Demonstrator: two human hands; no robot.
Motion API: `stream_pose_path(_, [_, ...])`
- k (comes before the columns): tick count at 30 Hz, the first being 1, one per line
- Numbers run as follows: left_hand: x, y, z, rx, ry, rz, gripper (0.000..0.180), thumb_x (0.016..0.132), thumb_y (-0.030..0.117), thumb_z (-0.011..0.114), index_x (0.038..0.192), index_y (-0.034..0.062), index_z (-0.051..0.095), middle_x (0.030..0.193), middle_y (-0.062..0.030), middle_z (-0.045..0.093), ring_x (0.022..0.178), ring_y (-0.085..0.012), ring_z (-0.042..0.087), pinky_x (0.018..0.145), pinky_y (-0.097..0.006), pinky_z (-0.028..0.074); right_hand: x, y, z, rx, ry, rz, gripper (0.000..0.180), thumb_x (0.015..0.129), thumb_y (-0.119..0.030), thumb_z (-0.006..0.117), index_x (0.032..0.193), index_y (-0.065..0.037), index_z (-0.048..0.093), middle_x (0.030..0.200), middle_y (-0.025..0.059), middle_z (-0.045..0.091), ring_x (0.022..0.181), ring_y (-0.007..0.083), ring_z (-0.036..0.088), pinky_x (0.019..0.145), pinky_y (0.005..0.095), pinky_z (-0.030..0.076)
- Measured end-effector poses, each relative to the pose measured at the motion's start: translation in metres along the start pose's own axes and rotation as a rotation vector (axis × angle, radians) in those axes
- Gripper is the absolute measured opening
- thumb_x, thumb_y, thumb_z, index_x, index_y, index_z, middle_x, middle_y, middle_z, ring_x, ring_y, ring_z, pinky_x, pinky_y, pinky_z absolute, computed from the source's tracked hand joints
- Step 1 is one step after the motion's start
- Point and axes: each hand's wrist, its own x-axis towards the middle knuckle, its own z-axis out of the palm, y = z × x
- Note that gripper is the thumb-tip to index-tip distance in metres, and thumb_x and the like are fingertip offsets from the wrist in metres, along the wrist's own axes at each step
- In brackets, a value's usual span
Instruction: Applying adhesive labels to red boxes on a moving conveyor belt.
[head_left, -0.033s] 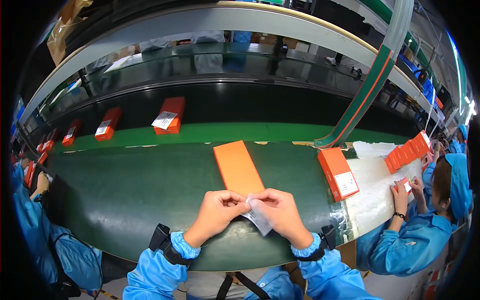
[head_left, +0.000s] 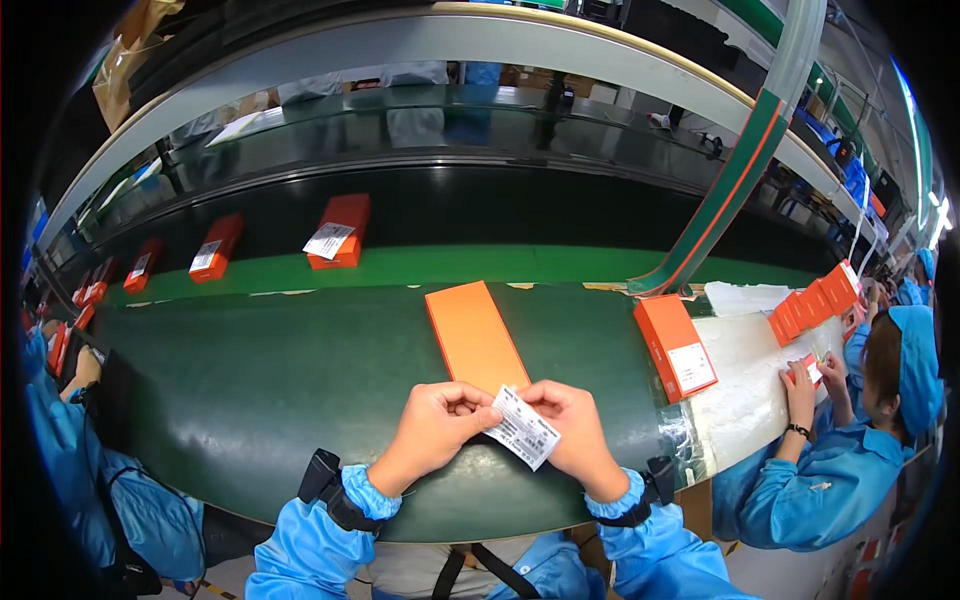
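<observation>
A white printed label [head_left: 525, 430] is pinched between my hands, its barcode side facing up. My left hand [head_left: 432, 430] is closed, with thumb and forefinger at the label's left edge. My right hand [head_left: 575, 430] is closed on its upper right side, the fingertips partly behind it. Just beyond my fingers an orange box [head_left: 475, 335] lies flat on the green work surface [head_left: 280, 380], its near end partly covered by my hands. A second orange box [head_left: 676, 348] with a white label on its near end rests to the right.
On the dark conveyor [head_left: 470, 210] ahead, several orange boxes [head_left: 340, 230] carry loose white sheets. A green post [head_left: 715, 200] rises at the right of the bench. A co-worker [head_left: 850, 420] in blue handles a box at right, near stacked boxes [head_left: 815, 305]. Another blue sleeve [head_left: 75, 450] shows at left.
The label has turned from a slanted, blurred, partly folded look to lying flat with its printed side showing. My hands have barely shifted, and the boxes stay where they were.
</observation>
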Motion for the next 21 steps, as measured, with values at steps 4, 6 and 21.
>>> stream_pose_path(4, [-0.003, 0.005, 0.008, 0.094, -0.086, -0.044, 0.015, 0.088, 0.004, 0.078, 0.097, -0.0064, 0.073, 0.086, -0.0066, 0.074, 0.076, -0.0063, 0.066, 0.068, -0.021, 0.054, -0.03, 0.001, -0.017, -0.035, 0.018, 0.106, 0.012, 0.099, -0.006, 0.064, 0.106, 0.004, 0.064, 0.093, 0.006, 0.07, 0.081, 0.0089, 0.068, 0.068, 0.0232, 0.054])
stream_pose_path(6, [-0.005, 0.009, 0.011, 0.258, -0.132, -0.004, 0.012, 0.088, 0.004, 0.078, 0.093, -0.0051, 0.071, 0.082, -0.0044, 0.072, 0.073, -0.0045, 0.064, 0.066, -0.02, 0.053, -0.046, -0.006, -0.023, -0.05, 0.067, 0.112, 0.008, 0.099, -0.004, 0.062, 0.103, 0.003, 0.063, 0.09, 0.0056, 0.07, 0.078, 0.0088, 0.067, 0.067, 0.0233, 0.054])
stream_pose_path(21, [0.018, 0.003, 0.017, -0.244, 0.556, -0.036, 0.013, 0.09, 0.01, 0.072, 0.082, 0.0033, 0.064, 0.066, 0.003, 0.057, 0.047, -0.0023, 0.04, 0.042, -0.023, 0.025, -0.059, -0.065, -0.109, -0.776, 0.082, 0.117, 0.028, 0.09, -0.015, 0.068, 0.115, -0.002, 0.071, 0.088, 0.0078, 0.073, 0.076, 0.0133, 0.067, 0.071, 0.0293, 0.054])
